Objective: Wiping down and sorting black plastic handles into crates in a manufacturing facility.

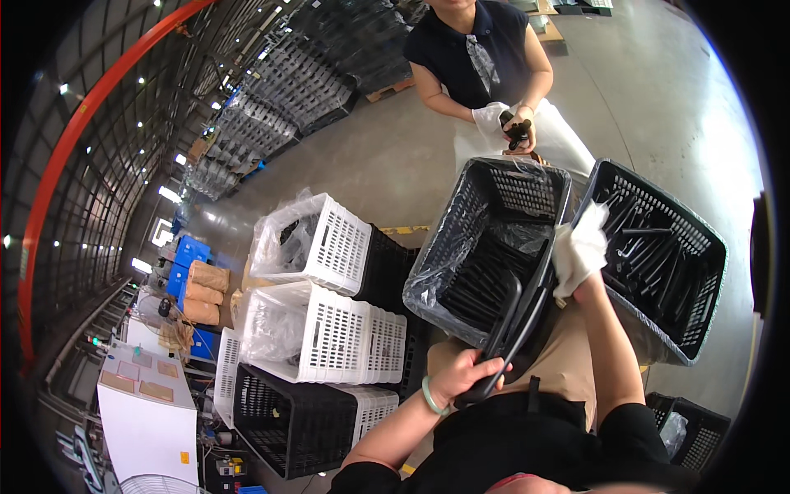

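Note:
My left hand [469, 375], with a pale green bangle at the wrist, is closed around the lower end of long black curved bars [510, 325]. They look like two lengths side by side or one bent loop; I cannot tell which. My right hand is wrapped in a white cloth [581, 249] beside the upper part of the bars, its fingers mostly hidden. Behind the bars stands a black crate [428, 239] lined with clear plastic, with several similar black bars inside. To its right, a second black crate [708, 247] holds many loose black bars.
Across the crates a person [461, 49] holds a black part and a white cloth. White crates [350, 329] with plastic liners and a dark crate [304, 428] are stacked at left. Another dark crate [699, 436] sits low at right. A white cabinet [148, 420] stands far left.

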Available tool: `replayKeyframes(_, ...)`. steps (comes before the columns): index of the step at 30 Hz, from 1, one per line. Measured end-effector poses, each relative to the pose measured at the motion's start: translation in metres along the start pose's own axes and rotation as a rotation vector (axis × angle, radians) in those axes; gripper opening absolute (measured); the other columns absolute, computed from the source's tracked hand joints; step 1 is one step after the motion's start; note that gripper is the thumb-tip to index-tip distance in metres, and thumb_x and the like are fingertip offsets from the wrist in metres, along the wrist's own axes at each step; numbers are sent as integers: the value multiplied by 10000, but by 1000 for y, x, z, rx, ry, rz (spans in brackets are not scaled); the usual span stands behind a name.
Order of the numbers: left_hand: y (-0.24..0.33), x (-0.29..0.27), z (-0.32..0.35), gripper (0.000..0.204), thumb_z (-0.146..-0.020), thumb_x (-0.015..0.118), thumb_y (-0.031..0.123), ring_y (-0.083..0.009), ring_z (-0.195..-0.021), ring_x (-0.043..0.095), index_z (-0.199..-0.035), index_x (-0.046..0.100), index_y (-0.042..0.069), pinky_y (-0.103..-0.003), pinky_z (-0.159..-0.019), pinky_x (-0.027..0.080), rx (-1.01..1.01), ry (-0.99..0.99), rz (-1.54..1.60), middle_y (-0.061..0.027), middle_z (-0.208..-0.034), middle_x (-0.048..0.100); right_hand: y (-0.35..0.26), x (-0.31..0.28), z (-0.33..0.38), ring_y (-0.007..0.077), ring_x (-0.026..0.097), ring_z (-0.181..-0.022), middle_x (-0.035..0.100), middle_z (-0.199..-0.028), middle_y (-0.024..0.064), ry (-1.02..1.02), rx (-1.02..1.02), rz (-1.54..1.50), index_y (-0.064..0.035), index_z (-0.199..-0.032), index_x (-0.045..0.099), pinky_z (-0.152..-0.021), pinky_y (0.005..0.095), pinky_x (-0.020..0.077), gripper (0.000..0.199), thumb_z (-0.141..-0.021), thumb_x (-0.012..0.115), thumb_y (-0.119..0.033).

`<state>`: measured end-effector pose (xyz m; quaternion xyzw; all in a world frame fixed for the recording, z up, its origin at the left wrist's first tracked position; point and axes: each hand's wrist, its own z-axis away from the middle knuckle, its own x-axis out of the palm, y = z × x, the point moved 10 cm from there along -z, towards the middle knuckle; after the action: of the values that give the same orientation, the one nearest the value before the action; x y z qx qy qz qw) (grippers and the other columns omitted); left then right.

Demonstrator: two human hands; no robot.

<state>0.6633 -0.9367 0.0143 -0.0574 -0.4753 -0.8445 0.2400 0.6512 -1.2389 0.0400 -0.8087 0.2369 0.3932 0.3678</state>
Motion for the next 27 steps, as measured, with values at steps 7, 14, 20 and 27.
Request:
replayKeyframes(7, 19, 7, -3, 333, -942, 585, 309, -83, -677, 603, -1030, 637, -8, -185, -587, 444, 12, -87, 15, -47, -768, 648, -64, -34, 58, 346, 622, -742, 657, -860, 130, 7, -414, -891, -31, -923, 607, -655, 408, 506, 184, -866, 544, -194)
replayKeyframes(14, 39, -2, 16, 503, -998, 448, 379, -72, -522, 506, -1050, 595, -100, -189, -485, 380, 142, -131, 338, -50, -623, 592, -94, 1, 91, 303, 650, -687, 655, -735, 111, -477, -687, -620, -150, -657, 618, -582, 354, 504, 148, -545, 707, -189)
replayKeyframes(20, 52, -45, 0, 378, -914, 631, 165, -127, -898, 600, -1250, 551, 11, -251, -797, 477, 707, 504, 92, -71, -1047, 650, -93, 93, 185, 146, 547, -590, 531, -683, -17, -769, 1220, -1874, -161, -803, 564, -546, 330, 485, 182, -884, 599, -320)
replayKeyframes(27, 63, -53, 16, 351, -857, 689, 201, -314, -885, 570, -1133, 599, 5, -379, -792, 452, 873, 896, -593, -167, -947, 589, -131, 86, 195, 163, 590, -749, 575, -847, 22, -731, 1017, -1794, -121, -831, 584, -608, 286, 502, 279, -958, 505, -357)
